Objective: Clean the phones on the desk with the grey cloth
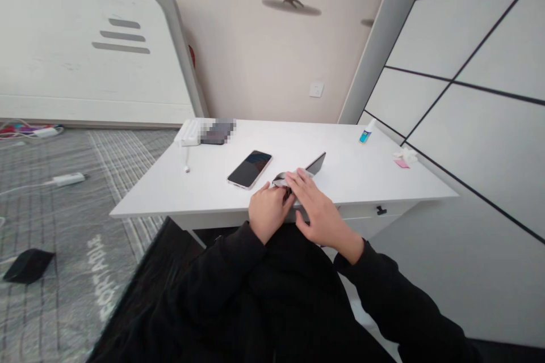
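Observation:
At the desk's front edge, my left hand (268,212) is closed on a crumpled grey piece (280,179) that looks like cloth or thin film. My right hand (319,212) reaches over from the right, its fingers stretched out across the top of that piece and its thumb apart. Just beyond my right fingertips a flat, thin slab with a dark grey face (316,164) stands tilted; its lower part is hidden by my hand. To the left of my hands a smartphone (250,169) with a black screen lies face up.
On the white desk (204,187) sit a white box-like item (188,132) with a short cable, a blurred dark item (217,132), a small blue-labelled bottle (367,132) and crumpled tissue (406,155) with a pink piece. A drawer knob (381,210) juts out below the front edge.

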Demonstrator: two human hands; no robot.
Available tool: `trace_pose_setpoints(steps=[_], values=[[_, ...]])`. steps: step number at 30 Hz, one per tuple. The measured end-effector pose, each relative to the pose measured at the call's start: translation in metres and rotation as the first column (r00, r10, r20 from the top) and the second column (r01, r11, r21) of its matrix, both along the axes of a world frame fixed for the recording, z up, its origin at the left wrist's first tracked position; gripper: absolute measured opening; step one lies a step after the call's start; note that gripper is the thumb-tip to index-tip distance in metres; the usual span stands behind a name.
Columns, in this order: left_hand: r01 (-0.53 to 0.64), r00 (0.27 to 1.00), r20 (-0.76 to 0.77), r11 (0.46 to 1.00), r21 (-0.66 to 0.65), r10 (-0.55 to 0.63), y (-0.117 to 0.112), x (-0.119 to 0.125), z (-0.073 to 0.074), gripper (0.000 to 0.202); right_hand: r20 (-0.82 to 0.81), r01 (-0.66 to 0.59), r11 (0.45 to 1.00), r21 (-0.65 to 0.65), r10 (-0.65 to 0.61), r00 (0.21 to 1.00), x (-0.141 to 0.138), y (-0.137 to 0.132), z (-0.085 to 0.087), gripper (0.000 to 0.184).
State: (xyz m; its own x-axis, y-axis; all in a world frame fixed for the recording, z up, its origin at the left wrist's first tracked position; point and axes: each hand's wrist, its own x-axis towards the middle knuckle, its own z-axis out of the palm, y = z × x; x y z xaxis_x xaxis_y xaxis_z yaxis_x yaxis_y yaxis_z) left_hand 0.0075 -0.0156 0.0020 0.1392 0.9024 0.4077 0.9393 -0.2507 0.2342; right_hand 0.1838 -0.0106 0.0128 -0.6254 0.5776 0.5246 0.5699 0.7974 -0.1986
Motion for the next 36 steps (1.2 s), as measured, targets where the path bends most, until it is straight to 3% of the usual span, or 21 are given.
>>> trace_pose_setpoints(steps=[2, 6, 12, 18, 20, 24, 26, 31, 36], values=[[0.001, 1.000, 0.001, 1.000, 0.021, -0.001, 0.000, -0.001, -0.001, 0.031, -0.007, 0.047, 0.999, 0.002, -0.047, 0.999, 0.005, 0.007, -0.001, 0.090], [0.015, 1.000, 0.003, 0.997, 0.072, -0.015, -0.001, -0.001, -0.003, 0.030, -0.089, 0.255, 0.967, -0.012, -0.255, 0.963, 0.022, 0.031, -0.003, 0.091], [0.013, 1.000, 0.012, 0.998, 0.058, -0.013, 0.001, 0.000, -0.002, 0.026, 0.016, -0.005, 0.999, -0.032, 0.006, 1.000, -0.001, -0.002, 0.004, 0.093], [0.019, 1.000, 0.014, 0.995, 0.097, -0.020, 0.000, 0.000, -0.004, 0.031, -0.033, 0.219, 0.976, -0.010, -0.220, 0.975, 0.018, 0.025, -0.001, 0.093], [0.018, 1.000, 0.009, 0.997, 0.076, -0.019, 0.000, 0.000, -0.003, 0.031, -0.028, 0.178, 0.984, -0.014, -0.179, 0.984, 0.014, 0.019, -0.001, 0.095], [0.018, 1.000, 0.003, 0.998, 0.057, -0.018, 0.001, 0.000, -0.003, 0.023, 0.053, -0.032, 0.999, -0.020, 0.033, 0.998, -0.003, -0.009, 0.003, 0.094], [0.021, 1.000, 0.003, 0.997, 0.076, -0.022, 0.001, 0.000, -0.003, 0.023, 0.055, -0.005, 1.000, -0.020, 0.006, 0.998, 0.000, -0.005, 0.003, 0.093], [0.025, 1.000, -0.001, 0.993, 0.118, -0.025, 0.000, 0.000, -0.003, 0.031, -0.062, 0.237, 0.971, -0.015, -0.237, 0.969, 0.022, 0.031, -0.004, 0.095], [0.032, 0.999, 0.007, 0.997, 0.071, -0.033, 0.001, 0.001, -0.003, 0.027, -0.001, 0.039, 0.999, -0.011, -0.039, 0.999, -0.001, -0.004, -0.003, 0.095]])
